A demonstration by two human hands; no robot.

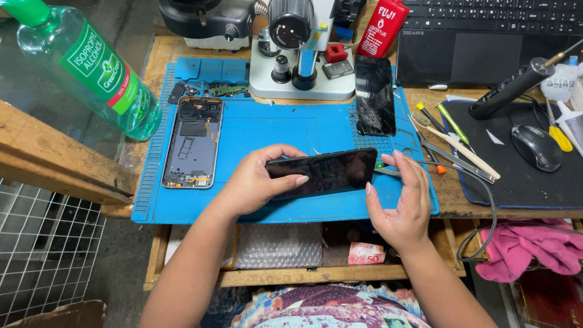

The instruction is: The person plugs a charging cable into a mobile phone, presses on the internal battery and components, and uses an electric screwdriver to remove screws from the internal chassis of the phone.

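Note:
My left hand (258, 180) grips the left end of a black phone screen panel (328, 172), held flat above the blue work mat (255, 130). My right hand (401, 203) pinches the panel's right end, with a thin tool with a green tip (384, 169) against that edge. An opened phone body (194, 141) with its insides bare lies on the mat to the left. A cracked black screen (375, 96) lies at the mat's far right.
A microscope (300, 51) stands at the back of the mat. A clear green-capped bottle (85, 67) sits far left, a red bottle (382, 27) behind. Tweezers and screwdrivers (452, 143), a mouse (537, 147) and a laptop (486, 36) lie to the right. A pink cloth (528, 246) hangs below.

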